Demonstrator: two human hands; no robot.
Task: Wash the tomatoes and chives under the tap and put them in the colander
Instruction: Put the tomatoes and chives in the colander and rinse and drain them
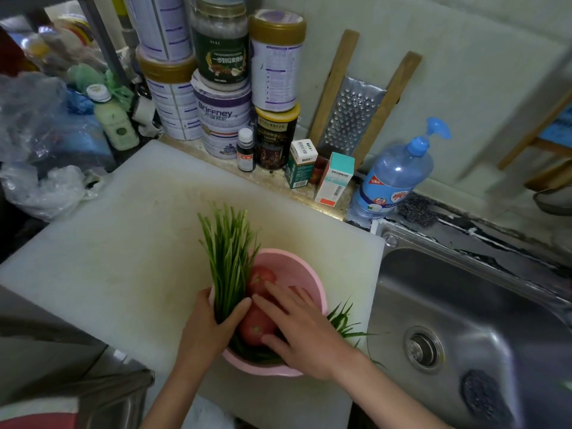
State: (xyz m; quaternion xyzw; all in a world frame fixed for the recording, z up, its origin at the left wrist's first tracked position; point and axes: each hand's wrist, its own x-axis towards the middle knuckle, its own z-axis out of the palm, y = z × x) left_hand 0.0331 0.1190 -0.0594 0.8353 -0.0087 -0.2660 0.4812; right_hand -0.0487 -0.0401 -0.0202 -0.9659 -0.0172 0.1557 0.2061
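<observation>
Tomatoes (255,328) and chives (229,258) sit together in a pink colander (298,269) in the lower middle of the frame, on a white cutting board (123,243) just left of a steel sink (483,292). Two red tomatoes show, one above the other. The left hand (213,323) is curled round the upright bunch of chives at the colander's left rim, thumb and fingers clamped on the stalks. The right hand (303,329) lies across the tomatoes with its fingers spread apart and nearly straight, fingertips touching the fruit. More green leaves stick out past the colander's right rim. A blue pump bottle (396,174), a metal grater (351,119) and stacked tins (223,113) stand along the wall in the upper half.
</observation>
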